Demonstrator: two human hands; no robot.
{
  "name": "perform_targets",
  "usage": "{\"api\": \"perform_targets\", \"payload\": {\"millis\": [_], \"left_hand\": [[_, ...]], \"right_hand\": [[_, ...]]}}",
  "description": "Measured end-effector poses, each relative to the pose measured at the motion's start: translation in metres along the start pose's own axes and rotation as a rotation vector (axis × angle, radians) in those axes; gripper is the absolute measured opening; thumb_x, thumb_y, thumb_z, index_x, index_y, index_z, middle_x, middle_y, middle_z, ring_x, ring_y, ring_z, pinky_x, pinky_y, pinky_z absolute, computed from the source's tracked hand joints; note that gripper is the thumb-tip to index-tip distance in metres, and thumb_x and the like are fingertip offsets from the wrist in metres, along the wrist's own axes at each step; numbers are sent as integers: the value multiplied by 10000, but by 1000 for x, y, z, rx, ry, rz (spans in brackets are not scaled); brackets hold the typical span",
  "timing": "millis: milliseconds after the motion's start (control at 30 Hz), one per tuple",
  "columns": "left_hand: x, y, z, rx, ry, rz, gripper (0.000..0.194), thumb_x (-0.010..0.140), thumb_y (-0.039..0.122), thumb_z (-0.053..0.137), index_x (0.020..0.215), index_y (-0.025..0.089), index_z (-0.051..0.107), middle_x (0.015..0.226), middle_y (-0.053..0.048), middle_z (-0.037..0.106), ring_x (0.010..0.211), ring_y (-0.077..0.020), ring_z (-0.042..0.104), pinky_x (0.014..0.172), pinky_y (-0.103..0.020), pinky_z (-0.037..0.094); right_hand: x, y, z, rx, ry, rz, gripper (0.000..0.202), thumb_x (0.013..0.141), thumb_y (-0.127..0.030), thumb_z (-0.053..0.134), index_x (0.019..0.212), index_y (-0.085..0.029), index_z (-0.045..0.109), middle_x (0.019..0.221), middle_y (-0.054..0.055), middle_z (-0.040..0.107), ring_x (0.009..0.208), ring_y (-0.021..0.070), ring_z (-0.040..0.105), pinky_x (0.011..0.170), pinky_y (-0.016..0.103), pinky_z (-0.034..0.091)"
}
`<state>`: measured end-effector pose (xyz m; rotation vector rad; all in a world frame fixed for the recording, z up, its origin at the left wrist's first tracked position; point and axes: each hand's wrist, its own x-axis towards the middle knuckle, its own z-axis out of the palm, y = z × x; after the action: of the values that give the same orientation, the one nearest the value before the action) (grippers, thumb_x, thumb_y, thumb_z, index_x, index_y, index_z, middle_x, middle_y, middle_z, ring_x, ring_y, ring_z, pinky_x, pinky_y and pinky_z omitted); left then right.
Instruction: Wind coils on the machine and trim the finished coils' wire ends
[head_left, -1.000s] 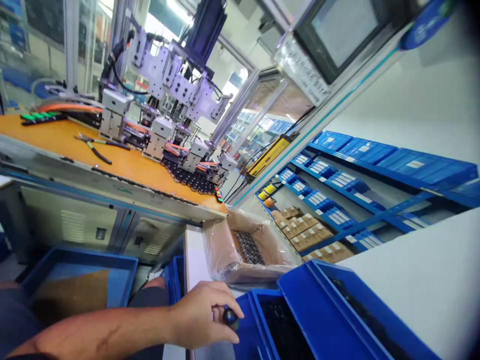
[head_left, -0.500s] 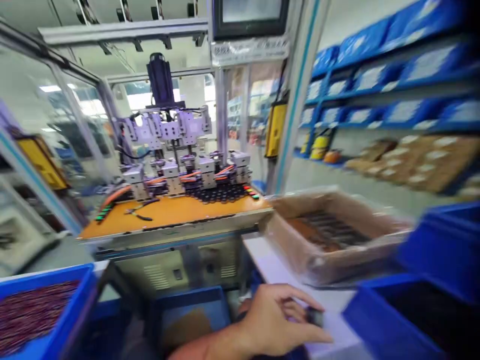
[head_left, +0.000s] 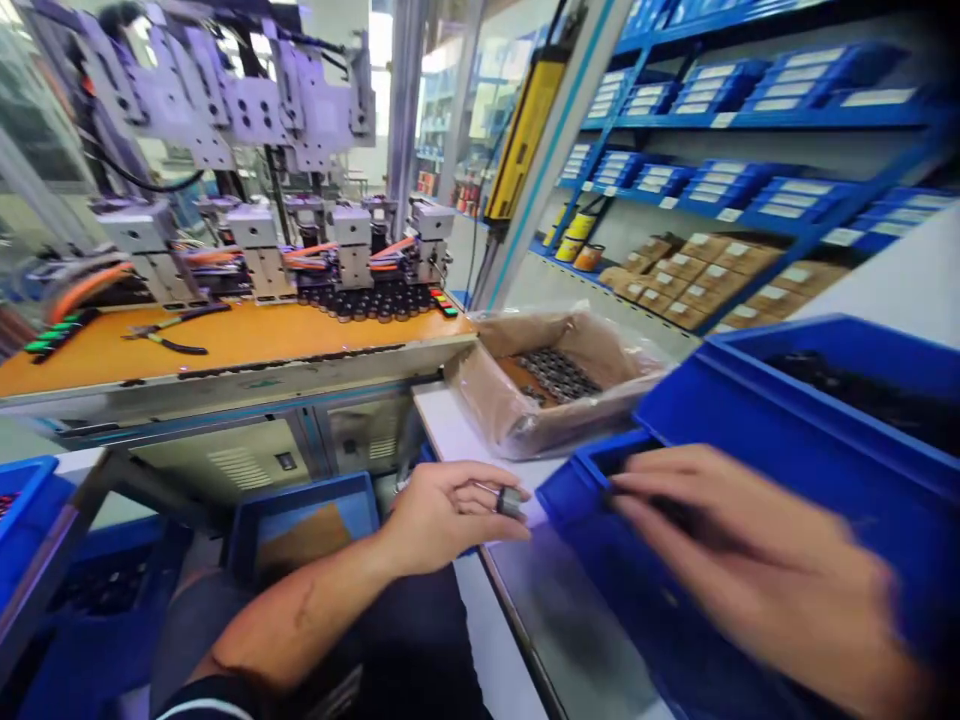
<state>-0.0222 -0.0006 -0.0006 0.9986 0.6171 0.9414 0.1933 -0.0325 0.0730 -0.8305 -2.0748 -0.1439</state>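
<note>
My left hand [head_left: 442, 515], over the white table's edge, is closed on a small dark cylindrical part [head_left: 511, 502] with a thin metal pin. The part sits between thumb and fingers. To its right, my right hand [head_left: 757, 560] is blurred by motion above a blue bin [head_left: 592, 480]. Its thumb and fingers are pinched together; something dark shows between them, but I cannot make out what it is. Behind the right hand stands a larger blue bin [head_left: 847, 360] holding black parts [head_left: 832, 375].
A plastic-lined carton [head_left: 502, 425] of metallic parts stands on the white table. Ahead, a machine [head_left: 255, 240] has an orange worktop [head_left: 255, 345] with pliers [head_left: 176, 330] and rows of black round parts [head_left: 375, 303]. A blue tray [head_left: 367, 500] sits below, left of my hand.
The view has swung right and down. My right hand has come into view over the blue bins. My left hand still holds the cylindrical part.
</note>
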Motion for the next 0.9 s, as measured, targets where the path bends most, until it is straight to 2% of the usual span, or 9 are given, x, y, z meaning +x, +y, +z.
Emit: {"api": "perform_targets", "payload": {"millis": [67, 200, 400, 533, 667, 900], "left_hand": [[-4, 1, 1, 17, -17, -1, 532, 500, 303, 937, 951, 106, 731, 865, -79, 759, 706, -132, 697, 725, -267, 561], [-8, -5, 1, 70, -61, -11, 502, 547, 287, 921, 977, 106, 737, 668, -5, 697, 612, -92, 646, 656, -219, 539], [-4, -14, 9, 92, -72, -12, 514, 574, 308, 910, 1012, 103, 735, 673, -6, 691, 631, -97, 654, 683, -226, 554], [-6, -11, 12, 62, -55, 12, 489, 561, 278, 914, 981, 102, 734, 714, -28, 726, 660, -129, 690, 695, -252, 581], [-7, -8, 13, 12, -28, 31, 434, 541, 178, 913, 935, 113, 743, 745, -32, 763, 675, -135, 722, 700, -236, 603], [-7, -5, 16, -90, -33, 37, 442, 486, -1, 883, 884, 160, 777, 756, 4, 793, 687, -126, 751, 691, -178, 619]], "right_hand": [[-10, -6, 19, 108, -63, 61, 162, 897, -72, 599, 1002, -179, 660, 874, 60, 658, 772, 129, 647, 650, 206, 552], [-25, -12, 43, 233, -56, 97, 232, 867, -16, 586, 1035, -166, 642, 913, 65, 646, 834, 140, 648, 693, 228, 574], [-31, -8, 38, 195, -38, 70, 255, 860, -3, 590, 1056, -159, 640, 931, 75, 617, 829, 137, 634, 675, 228, 568], [-33, -7, 34, 196, -105, 9, 326, 860, -38, 595, 1176, -117, 591, 1030, 128, 611, 947, 186, 623, 772, 301, 585], [-36, -7, 35, 124, -90, -18, 328, 899, -114, 616, 1222, -145, 566, 1054, 131, 603, 959, 201, 622, 777, 328, 587], [-39, -3, 38, 56, -64, -75, 283, 922, -111, 600, 1198, -173, 577, 1017, 102, 593, 931, 189, 620, 761, 324, 582]]}}
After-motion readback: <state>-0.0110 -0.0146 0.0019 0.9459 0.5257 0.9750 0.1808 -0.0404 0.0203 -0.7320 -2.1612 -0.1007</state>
